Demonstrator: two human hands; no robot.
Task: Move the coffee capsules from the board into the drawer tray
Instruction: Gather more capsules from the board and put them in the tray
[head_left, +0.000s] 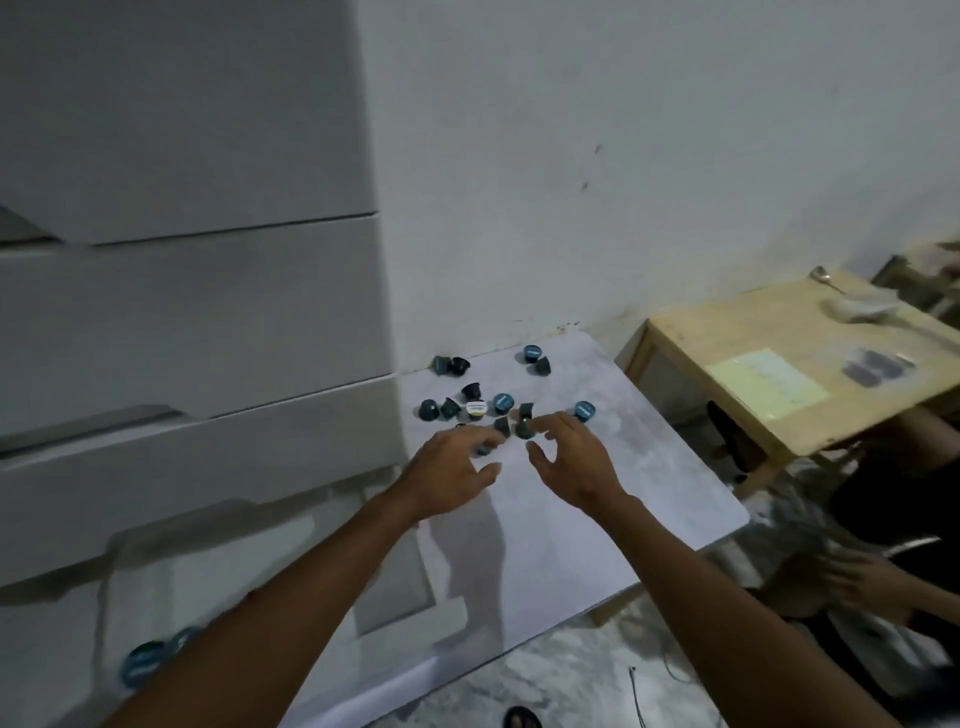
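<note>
Several dark coffee capsules with blue lids lie scattered on the far part of a white marbled board; one has a white lid. My left hand reaches among the near capsules, its fingertips on a capsule, though a firm grip does not show. My right hand hovers beside it with fingers spread around a dark capsule. At the lower left, the open white drawer tray holds two blue-lidded capsules, partly hidden by my left forearm.
A white drawer cabinet rises at the left. A wooden table with a yellow sheet, a spoon and a cloth stands at the right. Another person's hand shows at the lower right. A white wall stands behind the board.
</note>
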